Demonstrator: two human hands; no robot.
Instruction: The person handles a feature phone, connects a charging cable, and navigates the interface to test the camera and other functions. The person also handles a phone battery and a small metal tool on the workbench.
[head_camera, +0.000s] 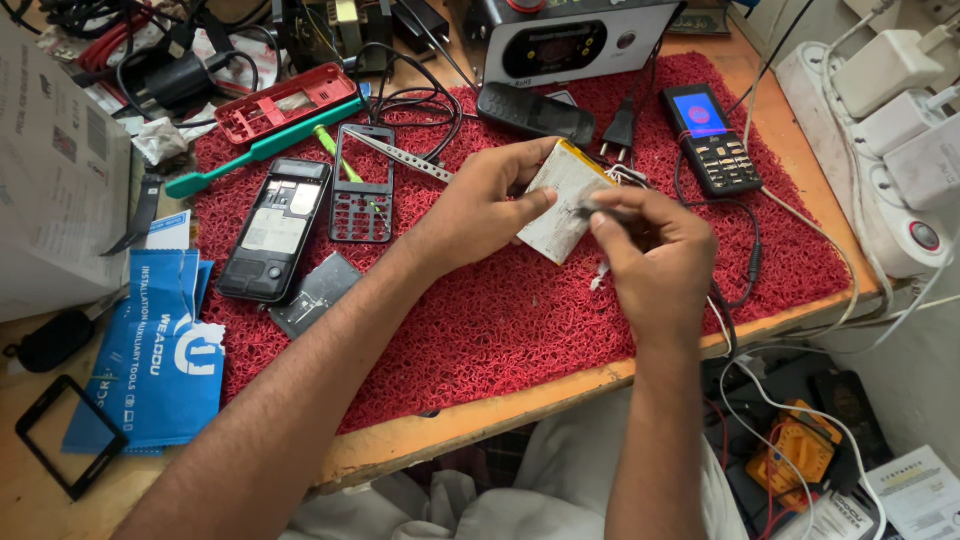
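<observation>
The left hand (480, 205) gripped a flat silver battery pack (562, 200) above the middle of the red mat (480, 330). The right hand (650, 255) had its fingertips pinched together on the pack's right edge. An opened phone (275, 230) lay near the mat's left edge.

A wooden workbench (560, 395) stood under bright, even light, its top largely covered by a red mat (480, 330). Right of the mat, a white power strip (880, 150) sat at the bench's edge. Below that edge, cables and papers lay on the floor (900, 400).
</observation>
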